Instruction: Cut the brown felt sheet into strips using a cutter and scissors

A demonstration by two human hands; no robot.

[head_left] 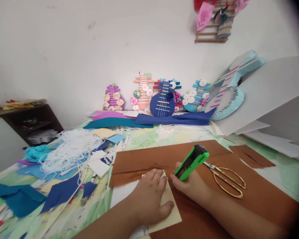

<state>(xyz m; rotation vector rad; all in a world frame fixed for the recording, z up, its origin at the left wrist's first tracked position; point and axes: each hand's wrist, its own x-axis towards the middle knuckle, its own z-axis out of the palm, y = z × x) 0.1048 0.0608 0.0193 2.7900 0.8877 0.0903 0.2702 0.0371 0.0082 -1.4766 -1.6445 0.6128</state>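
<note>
My left hand (153, 194) lies flat on a cream card (173, 214), fingers spread, pressing it down. Under the card are a white sheet (122, 192) and brown paper or cloth (201, 212). My right hand (189, 186) is closed around a green-and-black utility knife (189, 162), tilted with its lower end near the card's right edge. The tip itself is hidden by my fingers. Gold-handled scissors (228, 181) lie on the brown sheet to the right of my right hand, their blades partly behind the knife.
White cord (69, 149) is heaped at left among blue and teal scraps (62, 194). Along the wall stand several decorated paper lutes, including a dark blue one (161, 104). A larger pale-blue lute (226, 99) leans on white boards (269, 96). A dark shelf (37, 122) stands left.
</note>
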